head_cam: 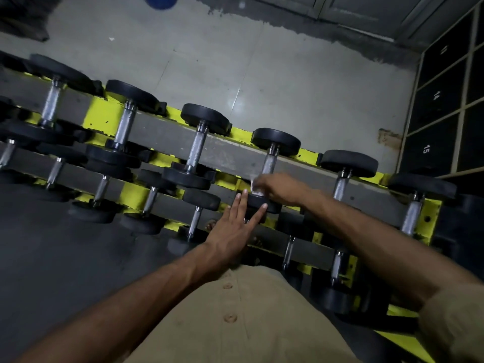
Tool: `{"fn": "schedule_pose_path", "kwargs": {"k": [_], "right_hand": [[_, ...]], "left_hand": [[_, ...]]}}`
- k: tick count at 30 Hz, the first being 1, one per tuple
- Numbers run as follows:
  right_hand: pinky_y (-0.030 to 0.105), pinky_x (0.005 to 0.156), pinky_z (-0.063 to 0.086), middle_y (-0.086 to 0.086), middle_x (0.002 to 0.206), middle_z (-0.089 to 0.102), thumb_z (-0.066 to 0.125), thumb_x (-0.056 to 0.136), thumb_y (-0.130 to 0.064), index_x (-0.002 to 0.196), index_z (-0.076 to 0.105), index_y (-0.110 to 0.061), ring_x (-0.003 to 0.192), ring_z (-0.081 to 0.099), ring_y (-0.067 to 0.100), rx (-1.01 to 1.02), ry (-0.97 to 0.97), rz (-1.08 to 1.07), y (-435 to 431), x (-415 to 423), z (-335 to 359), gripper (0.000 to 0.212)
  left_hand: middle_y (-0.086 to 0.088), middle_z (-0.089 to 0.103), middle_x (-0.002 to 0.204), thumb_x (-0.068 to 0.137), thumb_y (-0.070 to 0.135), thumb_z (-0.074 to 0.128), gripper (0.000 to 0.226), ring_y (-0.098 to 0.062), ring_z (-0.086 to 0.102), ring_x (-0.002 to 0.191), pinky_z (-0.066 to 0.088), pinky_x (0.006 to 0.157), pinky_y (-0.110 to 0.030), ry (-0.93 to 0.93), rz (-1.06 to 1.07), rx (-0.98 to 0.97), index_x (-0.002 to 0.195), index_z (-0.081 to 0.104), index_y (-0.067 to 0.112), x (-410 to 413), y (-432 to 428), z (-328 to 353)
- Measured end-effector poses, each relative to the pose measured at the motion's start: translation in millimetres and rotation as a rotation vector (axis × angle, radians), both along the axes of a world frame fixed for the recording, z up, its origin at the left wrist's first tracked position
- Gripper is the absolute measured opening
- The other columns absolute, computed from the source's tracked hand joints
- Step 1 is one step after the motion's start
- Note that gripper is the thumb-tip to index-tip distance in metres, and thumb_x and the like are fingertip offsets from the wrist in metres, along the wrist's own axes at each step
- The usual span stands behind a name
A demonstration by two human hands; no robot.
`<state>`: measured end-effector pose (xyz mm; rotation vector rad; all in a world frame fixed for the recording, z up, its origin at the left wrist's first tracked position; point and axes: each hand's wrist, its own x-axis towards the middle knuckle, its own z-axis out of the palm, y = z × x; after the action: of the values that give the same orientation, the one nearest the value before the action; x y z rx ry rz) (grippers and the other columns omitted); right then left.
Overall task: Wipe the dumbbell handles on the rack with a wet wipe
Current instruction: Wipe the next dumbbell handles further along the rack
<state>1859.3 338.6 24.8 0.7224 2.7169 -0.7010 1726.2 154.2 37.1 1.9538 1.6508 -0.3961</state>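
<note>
Gripping a wipe round the handle, the right hand is curled; just below, the left hand lies flat-fingered on the dumbbell's near head.

A white wet wipe is gripped in the right hand and held against the near end of a steel dumbbell handle on the top tier of the yellow rack, toward its right end. The black near head of that dumbbell is touched by the straight fingers of the left hand. Other dumbbells are ranged along the tiers. Numbered dark lockers are seen beyond the rack's right end.
</note>
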Motion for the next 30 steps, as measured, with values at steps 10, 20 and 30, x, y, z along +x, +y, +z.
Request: {"fn": "schedule_pose_path", "kwargs": {"k": [10,20,30], "right_hand": [[0.039,0.078,0.057,0.011,0.113,0.07,0.051,0.098,-0.022,0.115,0.065,-0.01,0.096,0.068,0.029,0.059,-0.145,0.097,22,-20,11,0.025],[0.026,0.056,0.04,0.0,0.133,0.062,0.046,0.101,-0.028,0.129,0.062,-0.02,0.103,0.066,0.022,0.245,-0.11,0.106,31,-13,5,0.033],[0.033,0.057,0.048,-0.001,0.111,0.07,0.053,0.097,-0.021,0.11,0.066,-0.02,0.09,0.07,0.027,0.448,-0.227,-0.014,43,-28,19,0.019]], "left_hand": [[-0.03,-0.046,0.155,0.095,0.001,0.058,0.114,-0.046,-0.023,0.155,0.02,0.129,-0.054,-0.032,0.083,0.026,0.159,-0.032,0.03,7,-5,-10],[-0.031,-0.045,0.156,0.096,-0.002,0.055,0.112,-0.048,-0.021,0.156,0.02,0.128,-0.055,-0.032,0.09,0.034,0.16,-0.03,0.028,8,-7,-9],[-0.033,-0.041,0.157,0.096,-0.002,0.056,0.111,-0.048,-0.02,0.156,0.017,0.129,-0.054,-0.033,0.085,0.023,0.161,-0.028,0.028,8,-5,-5]]}}
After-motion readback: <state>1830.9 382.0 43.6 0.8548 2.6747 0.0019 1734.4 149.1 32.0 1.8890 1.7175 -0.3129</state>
